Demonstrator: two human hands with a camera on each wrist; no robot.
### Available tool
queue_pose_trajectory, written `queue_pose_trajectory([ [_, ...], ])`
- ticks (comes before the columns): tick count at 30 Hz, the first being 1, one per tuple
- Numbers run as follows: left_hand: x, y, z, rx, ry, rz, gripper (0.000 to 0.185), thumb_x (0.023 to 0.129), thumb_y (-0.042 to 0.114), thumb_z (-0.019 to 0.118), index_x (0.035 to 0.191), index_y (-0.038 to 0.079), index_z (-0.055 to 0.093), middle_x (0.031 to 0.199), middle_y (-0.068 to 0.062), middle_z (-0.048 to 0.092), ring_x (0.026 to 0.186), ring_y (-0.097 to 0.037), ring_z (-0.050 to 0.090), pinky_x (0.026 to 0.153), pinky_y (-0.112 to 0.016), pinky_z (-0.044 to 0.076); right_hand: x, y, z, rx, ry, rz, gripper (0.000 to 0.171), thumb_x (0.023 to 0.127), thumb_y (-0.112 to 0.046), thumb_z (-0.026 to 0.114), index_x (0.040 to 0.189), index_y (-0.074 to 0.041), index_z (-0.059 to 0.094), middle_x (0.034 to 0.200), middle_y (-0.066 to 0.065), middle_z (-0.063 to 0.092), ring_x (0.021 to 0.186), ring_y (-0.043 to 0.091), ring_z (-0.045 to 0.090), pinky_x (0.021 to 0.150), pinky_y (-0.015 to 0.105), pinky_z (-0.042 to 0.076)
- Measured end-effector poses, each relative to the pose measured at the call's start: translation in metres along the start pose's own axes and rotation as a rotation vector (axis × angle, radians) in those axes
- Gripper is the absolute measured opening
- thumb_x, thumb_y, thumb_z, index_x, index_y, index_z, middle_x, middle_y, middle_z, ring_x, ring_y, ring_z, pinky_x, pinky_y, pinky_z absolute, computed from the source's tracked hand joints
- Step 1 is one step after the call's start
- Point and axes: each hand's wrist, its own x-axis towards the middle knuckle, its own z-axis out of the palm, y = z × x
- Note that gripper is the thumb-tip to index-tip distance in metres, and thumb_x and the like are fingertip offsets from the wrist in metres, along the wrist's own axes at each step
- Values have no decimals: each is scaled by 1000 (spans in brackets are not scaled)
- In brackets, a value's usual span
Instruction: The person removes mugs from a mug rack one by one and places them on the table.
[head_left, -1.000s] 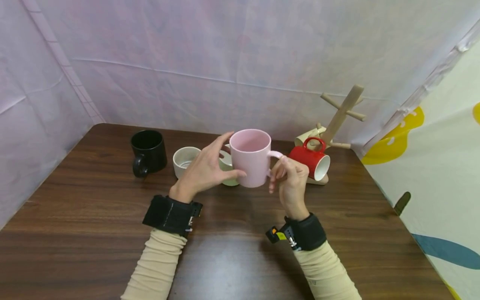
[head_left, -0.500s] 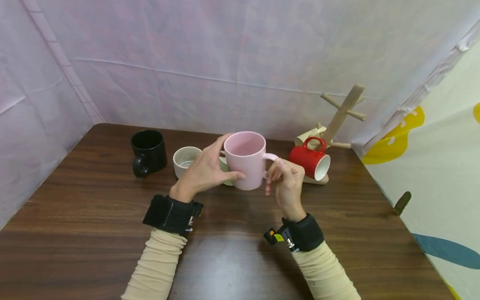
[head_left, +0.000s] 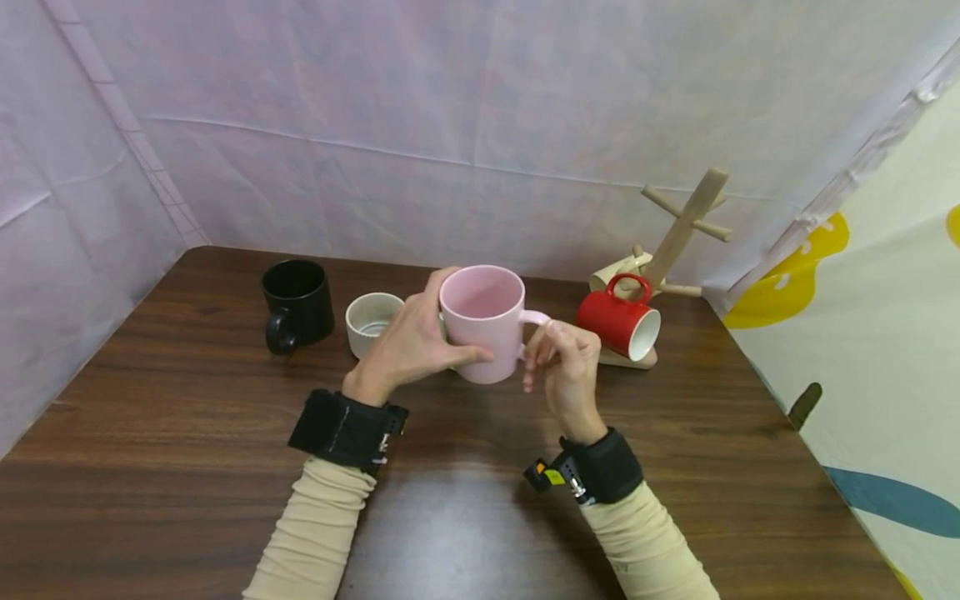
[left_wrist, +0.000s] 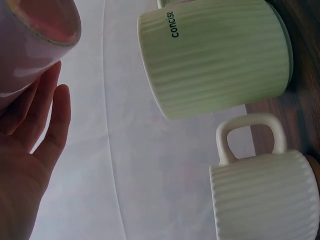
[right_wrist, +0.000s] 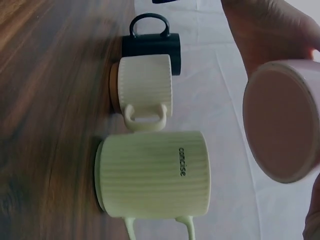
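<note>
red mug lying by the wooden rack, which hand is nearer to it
Right. The right hand sits just beside the red mug, fingers at the pink mug handle. The left hand holds that mug's far side, farther from it.

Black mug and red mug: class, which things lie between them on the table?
In the head view, between the black mug and the red mug come the cream cup, then the pink mug held by the left hand.

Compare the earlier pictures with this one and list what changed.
The pink mug drifted left and slightly down, and the left hand now wraps closer round its body. The right hand followed leftward, fingers by the handle. The black mug, red mug and wooden rack stayed put.
</note>
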Motion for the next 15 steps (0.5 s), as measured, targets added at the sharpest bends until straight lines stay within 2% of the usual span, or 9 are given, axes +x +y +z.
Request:
queue_pose_trajectory([
  [10,-3,1,-3,57,20,-21,94,70,25,95,140,-6,40,126,-22,62,108,-32,65,89,-47,53,4,-3,-7,15,-177,85,41,98,-7,40,61,7,45,64,3,61,46,12,57,38,27,47],
  [15,-3,1,-5,59,6,-24,93,71,25,94,140,-6,40,126,-22,62,107,-32,65,88,-47,53,4,-3,-9,16,-218,103,40,99,-7,38,62,7,47,66,3,62,47,13,58,39,28,48],
])
